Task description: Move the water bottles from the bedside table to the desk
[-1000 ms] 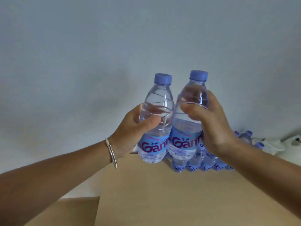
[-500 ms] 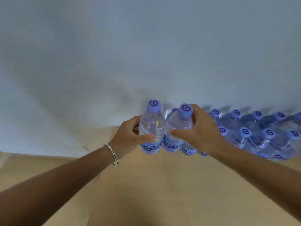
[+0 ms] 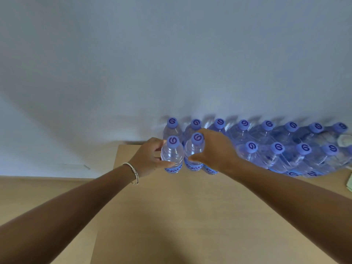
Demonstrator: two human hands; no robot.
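Note:
Two clear water bottles with purple caps and blue labels stand upright side by side on the light wooden desk (image 3: 171, 216). My left hand (image 3: 148, 159) grips the left bottle (image 3: 172, 155) around its body. My right hand (image 3: 215, 149) grips the right bottle (image 3: 194, 149) near its shoulder. Both bottles sit at the left end of the front row of several like bottles (image 3: 276, 147), which stand in two rows against the wall.
A white wall (image 3: 171, 63) rises right behind the bottle rows. The desk's left edge runs down at about a third of the view, with a lower wooden surface (image 3: 38, 191) beyond it. A pale object (image 3: 344, 140) lies at the far right.
Both hands carried the bottles from chest height down and forward to the desk, beside the rows. The view tilted down, so the caps show from above.

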